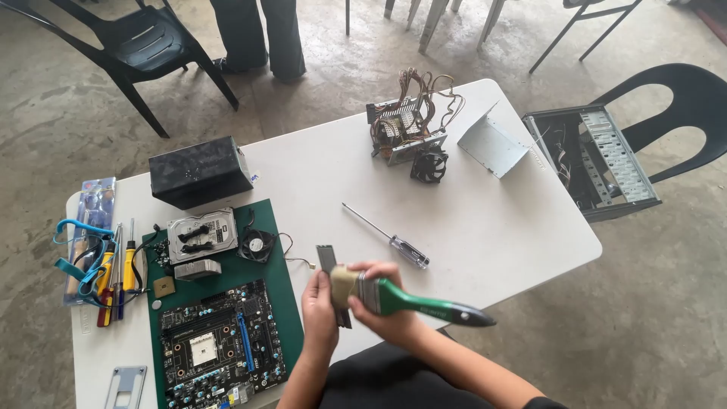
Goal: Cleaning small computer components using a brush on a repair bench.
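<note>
Left hand (pixel 319 309) gripping a RAM stick (pixel 333 282) upright over the worktop (pixel 485 227) edge | right hand (pixel 382 299) clasping a green-handled brush (pixel 394 297), bristles lying against the stick | screwdriver (pixel 386 236) lying just beyond | motherboard (pixel 219 341) resting on the green mat (pixel 284 303) to the left

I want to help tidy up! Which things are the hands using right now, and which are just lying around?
In use:
- green-handled brush, in the right hand
- thin dark memory stick, in the left hand, bristles on it

Just lying about:
- screwdriver
- motherboard on the green mat
- hard drive
- small fan
- black box
- opened power supply
- computer case on a chair
</note>
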